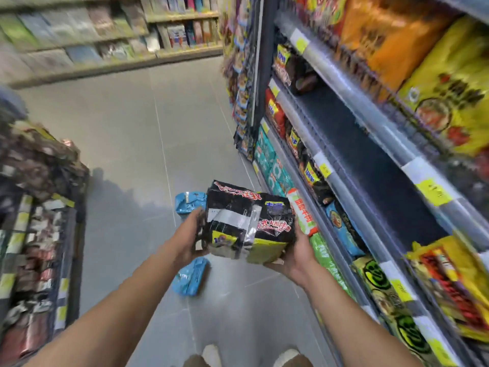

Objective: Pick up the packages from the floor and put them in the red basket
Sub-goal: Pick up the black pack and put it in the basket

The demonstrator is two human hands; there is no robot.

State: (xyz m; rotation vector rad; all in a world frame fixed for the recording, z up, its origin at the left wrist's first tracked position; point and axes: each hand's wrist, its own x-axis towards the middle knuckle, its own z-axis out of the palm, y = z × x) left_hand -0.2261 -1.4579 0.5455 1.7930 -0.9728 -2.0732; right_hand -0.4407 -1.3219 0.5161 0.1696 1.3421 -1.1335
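Both my hands hold a stack of black noodle packages (246,223) with red lettering and yellow-green bottoms, raised above the floor. My left hand (191,235) grips the stack's left side. My right hand (296,256) cups it from below and the right. Two blue packages lie on the grey floor: one (189,202) beyond my left hand, another (191,277) beneath my left wrist. The red basket is not in view.
A tall shelf unit (370,165) full of snack and noodle packs runs along the right. A lower rack (39,213) of packets stands on the left. The grey tiled aisle (148,133) runs ahead to more shelves. My shoes (211,356) show at the bottom.
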